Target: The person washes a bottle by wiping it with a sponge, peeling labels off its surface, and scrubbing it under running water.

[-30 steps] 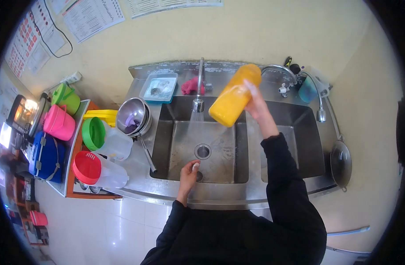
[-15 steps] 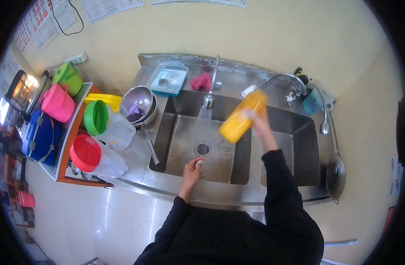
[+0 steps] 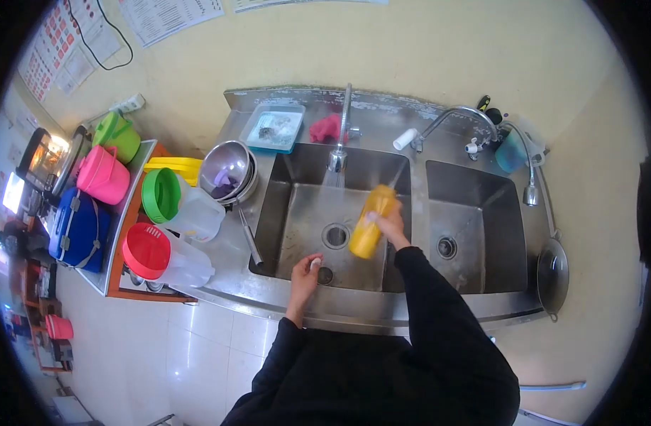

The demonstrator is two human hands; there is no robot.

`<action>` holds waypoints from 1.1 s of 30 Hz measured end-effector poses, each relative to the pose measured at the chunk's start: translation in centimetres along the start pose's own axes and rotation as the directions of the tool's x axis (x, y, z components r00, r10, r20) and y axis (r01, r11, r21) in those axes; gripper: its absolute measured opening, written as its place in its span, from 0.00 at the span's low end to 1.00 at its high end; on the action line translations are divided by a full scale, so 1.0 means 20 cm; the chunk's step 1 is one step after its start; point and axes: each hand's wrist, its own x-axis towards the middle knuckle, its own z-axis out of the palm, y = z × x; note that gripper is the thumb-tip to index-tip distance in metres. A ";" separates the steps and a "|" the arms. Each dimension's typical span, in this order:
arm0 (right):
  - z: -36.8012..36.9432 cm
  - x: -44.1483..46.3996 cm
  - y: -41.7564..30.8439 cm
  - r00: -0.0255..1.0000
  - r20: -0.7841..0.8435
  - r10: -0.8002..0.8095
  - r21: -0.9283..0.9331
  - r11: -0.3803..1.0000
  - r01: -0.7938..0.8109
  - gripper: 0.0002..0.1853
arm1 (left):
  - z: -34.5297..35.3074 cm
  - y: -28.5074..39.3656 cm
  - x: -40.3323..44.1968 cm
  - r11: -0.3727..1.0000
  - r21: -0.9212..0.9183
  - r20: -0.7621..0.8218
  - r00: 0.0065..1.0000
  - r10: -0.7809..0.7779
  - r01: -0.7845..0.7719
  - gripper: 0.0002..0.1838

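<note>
From my remote seat I see the right hand (image 3: 391, 224) with its fingers wrapped firmly around a yellow bottle (image 3: 365, 238), leaving no gap I can make out. The bottle is tilted, over the larger basin (image 3: 307, 209); taking that basin's upper drain (image 3: 335, 236) as my clock centre, it sits at 3 o'clock. At 7 o'clock the left hand (image 3: 304, 281) pinches a small white object (image 3: 317, 262) between thumb and fingers, too small for me to identify. At 12 I have the spray tap (image 3: 337, 160), water fanning down, with a pink cloth (image 3: 326, 128) behind it. A tray (image 3: 276, 129) rests at 11, stacked metal bowls (image 3: 226, 157) at 10, and two clear jugs at 9, one green-rimmed, one red. The smaller basin (image 3: 492, 255) lies at 3.
</note>
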 end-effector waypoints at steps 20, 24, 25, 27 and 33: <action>-0.19 -0.30 -0.20 0.995 0.033 -0.092 0.846 0.533 0.021 0.32 | 0.46 0.14 0.04 0.994 -0.075 0.513 0.851 0.109 -0.083 0.60; -0.21 -0.47 -0.17 0.968 0.069 -0.242 0.758 0.644 0.107 0.39 | 0.47 0.21 0.03 0.984 -0.125 0.491 0.855 0.169 -0.123 0.57; -0.21 -0.49 -0.18 0.947 0.061 -0.316 0.692 0.697 0.188 0.41 | 0.47 0.22 0.03 0.982 -0.120 0.486 0.855 0.183 -0.142 0.57; -0.24 -0.49 -0.20 0.954 0.105 -0.282 0.676 0.724 0.139 0.40 | 0.46 0.25 0.03 0.977 -0.109 0.477 0.853 0.212 -0.182 0.57; -0.33 -0.44 -0.29 0.955 -0.204 -0.215 0.650 0.700 0.297 0.40 | 0.27 0.14 0.07 0.999 -0.044 0.378 0.925 0.045 -0.031 0.54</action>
